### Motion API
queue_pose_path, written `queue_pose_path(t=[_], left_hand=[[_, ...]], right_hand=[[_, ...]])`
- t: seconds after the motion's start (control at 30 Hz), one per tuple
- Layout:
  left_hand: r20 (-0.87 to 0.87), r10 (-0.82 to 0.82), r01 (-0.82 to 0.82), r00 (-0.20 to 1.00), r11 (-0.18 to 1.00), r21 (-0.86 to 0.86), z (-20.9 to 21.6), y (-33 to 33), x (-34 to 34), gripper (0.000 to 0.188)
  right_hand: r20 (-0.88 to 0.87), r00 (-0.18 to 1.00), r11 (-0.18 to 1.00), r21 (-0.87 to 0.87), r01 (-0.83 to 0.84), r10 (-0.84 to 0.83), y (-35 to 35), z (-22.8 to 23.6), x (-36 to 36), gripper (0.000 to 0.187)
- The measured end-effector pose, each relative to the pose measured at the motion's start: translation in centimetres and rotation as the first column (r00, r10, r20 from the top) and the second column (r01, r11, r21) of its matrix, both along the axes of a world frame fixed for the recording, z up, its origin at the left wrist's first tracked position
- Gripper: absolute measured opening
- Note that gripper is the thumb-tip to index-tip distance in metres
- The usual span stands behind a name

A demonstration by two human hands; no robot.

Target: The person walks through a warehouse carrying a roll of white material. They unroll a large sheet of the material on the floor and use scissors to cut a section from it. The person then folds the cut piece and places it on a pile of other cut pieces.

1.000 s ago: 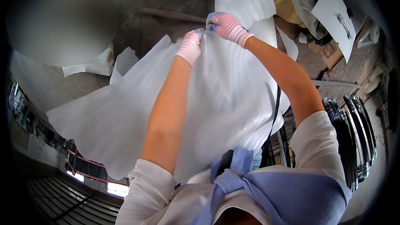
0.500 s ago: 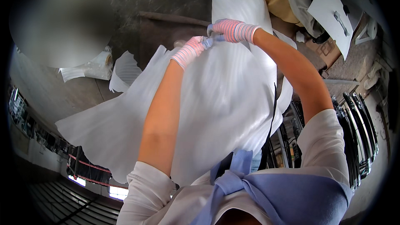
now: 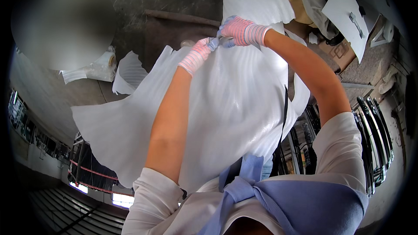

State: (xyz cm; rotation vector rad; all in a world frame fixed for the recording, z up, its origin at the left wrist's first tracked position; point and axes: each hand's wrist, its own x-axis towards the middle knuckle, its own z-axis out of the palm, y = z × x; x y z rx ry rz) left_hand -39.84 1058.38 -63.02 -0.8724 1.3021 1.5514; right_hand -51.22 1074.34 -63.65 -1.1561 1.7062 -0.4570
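A large white foam sheet (image 3: 217, 104) spreads in front of my body and hangs in loose folds. My left hand (image 3: 198, 55), in a pink-and-white striped glove with bluish fingertips, pinches its upper edge. Just right of it, my right hand (image 3: 241, 31) in a matching glove is closed on the sheet's edge too; the fingertips are partly hidden. Beyond my right hand lies another stretch of white foam (image 3: 254, 0), with an uneven edge running out to the right above my wrist.
A curled foam scrap (image 3: 130, 74) and a clear plastic-wrapped roll (image 3: 104, 65) lie at left. Far right are a white panel (image 3: 348, 17) with a grey tool, pale bags (image 3: 315, 0) and brown cardboard (image 3: 338, 52). Dark curved strips (image 3: 370, 143) stand at right. A blurred round patch covers the upper left.
The foam beyond my right hand now shows a separate uneven edge, where it ran on unbroken into the near sheet before. The near sheet's left corner has shifted right. My hands have barely moved.
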Motion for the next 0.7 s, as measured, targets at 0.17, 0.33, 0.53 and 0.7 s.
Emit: queue_pose_path(t=[0.17, 0.33, 0.53, 0.7], left_hand=[[-0.029, 0.020, -0.019, 0.999, 1.000, 0.025, -1.6, -0.1, 0.8, 0.032], [-0.072, 0.076, -0.069, 0.995, 0.992, 0.101, 0.6, -0.1, 0.4, 0.033], [0.259, -0.239, 0.214, 0.936, 0.969, 0.120, 0.9, 0.2, -2.8, 0.037], [-0.006, -0.548, 0.546, 0.837, 0.835, -0.071, -2.8, 0.1, 0.0, 0.034]], right_hand=[[-0.050, 0.996, 0.997, -0.016, -0.076, 0.075, -1.1, 0.9, -1.5, 0.016], [-0.063, 0.998, 0.999, -0.042, -0.002, 0.000, 0.2, 1.1, -0.8, 0.017], [-0.111, 0.977, 0.977, 0.133, -0.165, 0.180, -0.6, 2.3, 0.0, 0.015], [-0.161, 0.950, 0.964, 0.029, -0.264, 0.266, -1.3, 3.1, -0.6, 0.012]])
